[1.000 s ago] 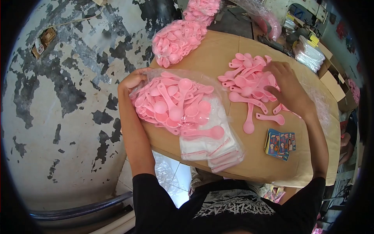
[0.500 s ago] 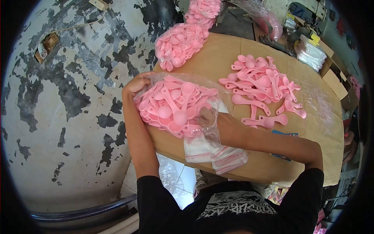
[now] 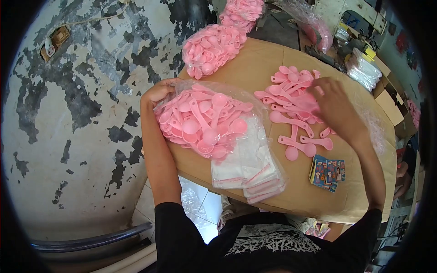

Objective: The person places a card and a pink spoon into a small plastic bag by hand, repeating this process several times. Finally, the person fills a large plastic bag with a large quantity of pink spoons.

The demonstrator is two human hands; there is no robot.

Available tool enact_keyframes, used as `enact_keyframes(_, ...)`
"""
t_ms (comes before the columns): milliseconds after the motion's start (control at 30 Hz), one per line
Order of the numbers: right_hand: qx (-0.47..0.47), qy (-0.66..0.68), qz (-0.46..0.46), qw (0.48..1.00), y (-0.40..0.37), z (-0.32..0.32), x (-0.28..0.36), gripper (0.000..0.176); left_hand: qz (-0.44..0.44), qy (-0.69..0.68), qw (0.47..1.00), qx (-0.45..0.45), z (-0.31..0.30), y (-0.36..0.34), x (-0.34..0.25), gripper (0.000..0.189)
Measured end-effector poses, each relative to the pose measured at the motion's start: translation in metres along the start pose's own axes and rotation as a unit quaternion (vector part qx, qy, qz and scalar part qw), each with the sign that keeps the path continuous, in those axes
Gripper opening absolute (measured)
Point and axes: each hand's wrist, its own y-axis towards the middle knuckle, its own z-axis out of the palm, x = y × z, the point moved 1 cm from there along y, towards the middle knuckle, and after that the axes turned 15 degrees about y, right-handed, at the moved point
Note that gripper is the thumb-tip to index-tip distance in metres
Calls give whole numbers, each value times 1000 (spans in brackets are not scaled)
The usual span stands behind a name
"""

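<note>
My left hand point(image 3: 160, 91) grips the upper left edge of a clear plastic bag holding many pink spoons point(image 3: 202, 119). Flat clear packets with red stripes point(image 3: 259, 175) lie partly under that bag. My right hand point(image 3: 332, 105), blurred by motion, is over the right side of a loose heap of pink spoons point(image 3: 284, 91); whether it holds any cannot be made out. A few spoons point(image 3: 296, 148) lie apart at the heap's near side. Closer to me is a small stack of printed cards point(image 3: 327, 174).
Filled bags of pink spoons point(image 3: 213, 50) stand at the table's far left, by the peeling wall point(image 3: 82, 113). Thin plastic film point(image 3: 373, 125) lies at the right. Beyond the brown table point(image 3: 259, 59) are a white machine point(image 3: 353, 9), plastic packs point(image 3: 363, 68) and cardboard boxes point(image 3: 387, 100).
My right hand has left the bag and moved right to the loose spoon heap. The printed cards, earlier mostly behind my forearm, are now uncovered. My left hand has stayed at the bag's edge.
</note>
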Motion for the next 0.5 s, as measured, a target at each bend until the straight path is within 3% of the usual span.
enact_keyframes(67,48,184,-5,982,10,29,13,40,6,-9,1000,-1,3,-3,-6,49)
enact_keyframes(133,31,226,-125,966,20,64,47,35,0,-17,1000,-3,7,-6,-10,49)
enact_keyframes(200,196,141,-153,958,47,79,77,36,-2,-9,1000,-2,10,-8,-13,49)
enact_keyframes(300,-86,328,-168,926,67,121,93,29,-5,14,1000,-1,2,-2,-5,48)
enact_keyframes(400,-46,302,-191,933,74,135,87,30,-5,27,1000,-8,-8,1,5,48)
enact_keyframes(500,-88,164,-227,956,64,102,81,28,-14,7,1000,-5,4,-6,-10,48)
